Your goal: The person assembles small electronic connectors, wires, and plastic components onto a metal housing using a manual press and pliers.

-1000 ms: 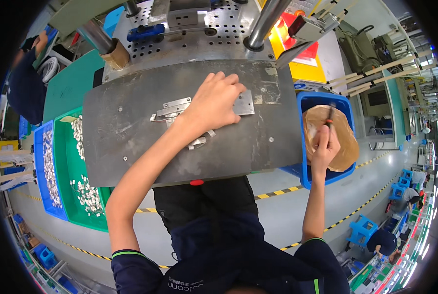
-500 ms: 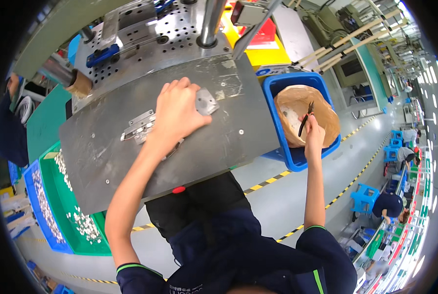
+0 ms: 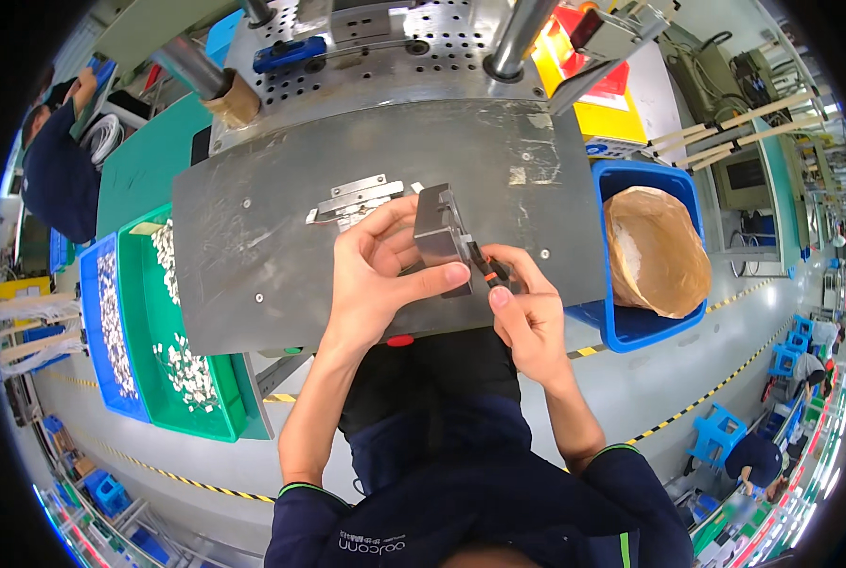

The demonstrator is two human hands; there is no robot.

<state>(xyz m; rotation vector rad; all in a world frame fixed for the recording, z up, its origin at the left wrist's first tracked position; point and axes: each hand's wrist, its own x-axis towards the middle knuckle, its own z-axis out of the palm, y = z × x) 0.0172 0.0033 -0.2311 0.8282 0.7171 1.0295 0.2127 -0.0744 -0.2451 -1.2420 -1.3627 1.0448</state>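
Observation:
My left hand (image 3: 371,275) grips a dark grey metal block (image 3: 434,227), tilted up above the grey work plate (image 3: 253,246). In my right hand (image 3: 532,317) is a small pair of pliers (image 3: 488,272) with black and orange on the handles. Its jaws reach the block's right side, where a small light piece shows; whether they grip that piece I cannot tell. Just beyond my left hand, several flat metal strips (image 3: 361,196) lie on the plate, partly covered by the fingers.
At the right stands a blue bin (image 3: 612,327) lined with a brown paper bag (image 3: 674,270). Green (image 3: 229,417) and blue (image 3: 111,379) trays of small pale parts sit at the left. A perforated press base with steel posts (image 3: 516,43) rises behind. Another person (image 3: 59,180) is at far left.
My left hand has raised the metal block from the plate. My right hand has brought the pliers from over the bin leftward to the block. The view has shifted too.

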